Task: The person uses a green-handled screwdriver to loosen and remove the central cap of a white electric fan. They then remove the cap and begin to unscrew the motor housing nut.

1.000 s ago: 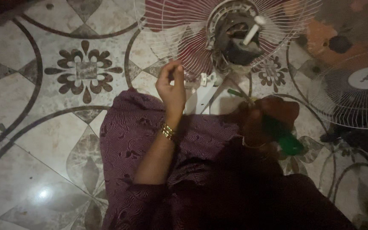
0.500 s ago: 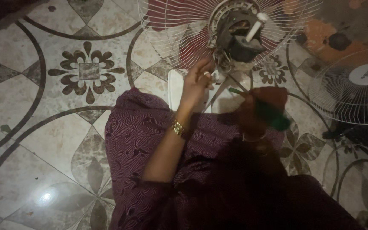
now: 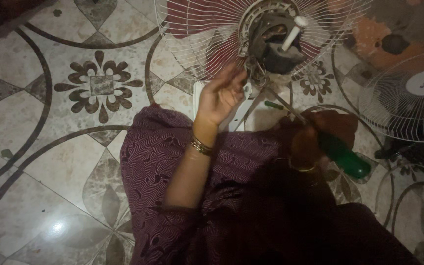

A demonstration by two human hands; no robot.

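A fan lies ahead of me on the patterned floor, its white wire grille (image 3: 199, 34) around red blades and a dark bare motor (image 3: 273, 41) with a white shaft sticking out. My left hand (image 3: 220, 95) is raised palm up just below the motor, fingers loosely curled near some wires; I cannot tell if it pinches anything. My right hand (image 3: 317, 135), in shadow, grips a screwdriver by its green handle (image 3: 344, 158). The thin metal shaft points up and left toward the motor's underside.
A white plastic fan part (image 3: 222, 115) lies under my left hand. A second wire fan guard (image 3: 408, 98) with a pale round centre sits at the right. My patterned maroon clothing (image 3: 172, 162) covers the lower middle of the view.
My left hand has moved right from the grille to the motor's underside and turned palm up. My right hand has slid down and right, so more of the green handle shows.
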